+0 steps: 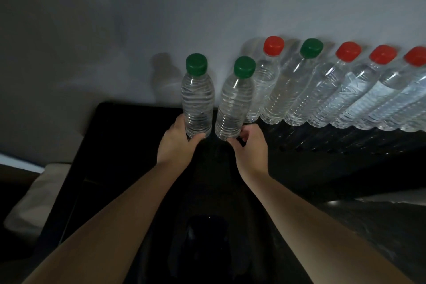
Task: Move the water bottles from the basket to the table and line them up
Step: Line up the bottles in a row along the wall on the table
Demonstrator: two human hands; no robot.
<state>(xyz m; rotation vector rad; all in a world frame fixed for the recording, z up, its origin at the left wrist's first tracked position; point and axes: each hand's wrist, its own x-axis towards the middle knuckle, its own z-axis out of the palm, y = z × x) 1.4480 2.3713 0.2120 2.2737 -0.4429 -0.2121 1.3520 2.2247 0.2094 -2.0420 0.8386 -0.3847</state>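
Currently we hold one clear water bottle in each hand, both upright over the far part of the black bench (129,136).

Left grip (177,143): fingers and thumb curled round the base of the left green-capped bottle (197,104). The thumb lies across the near side of the base.

Right grip (250,148): fingers curled round the base of the right green-capped bottle (234,108), taken from its right side.

The two held bottles stand side by side with a narrow gap between them, not touching. Their bases sit slightly nearer to us than those of the row. We cannot tell whether they rest on the bench or hang just above it.

Row of bottles (297,90): it stands on the bench along the grey wall (115,30), bodies close together, starting just right of the right green-capped bottle and running off the right edge of the frame. Five caps show, left to right: red (273,45), green (311,47), red (348,51), red (382,53), red (416,56). More bodies continue to the right with their caps out of view.

The glossy bench top shows dim reflections of the row on its near side. A soft bottle shadow (164,71) falls on the wall left of the held pair.

Low at the left, beside the bench, lies a pale padded surface (34,203), too dim to name.
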